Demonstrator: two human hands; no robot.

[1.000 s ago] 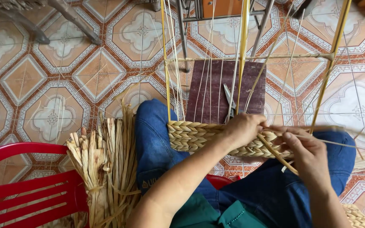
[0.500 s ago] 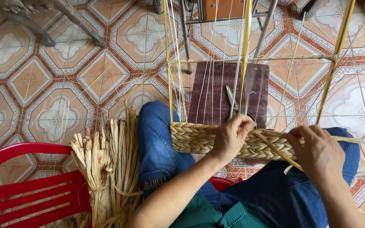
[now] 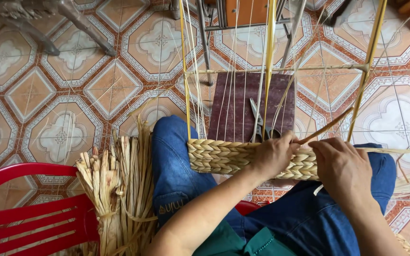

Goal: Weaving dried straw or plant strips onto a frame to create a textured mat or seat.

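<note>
Now both hands, left hand and right hand, closer together on woven band.

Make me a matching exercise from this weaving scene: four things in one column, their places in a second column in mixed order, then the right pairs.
Things:
1. Metal scissors
2. Tied bundle of dried pale straw strips
3. Red plastic slatted chair
4. Braided band of woven tan straw

Places:
A. Bottom left corner of the view
B. Across the lap, under the left hand and right hand
C. On the dark maroon rectangular board
D. Standing between the chair and the blue-jeaned leg

Pairs: 1-C, 2-D, 3-A, 4-B
</note>
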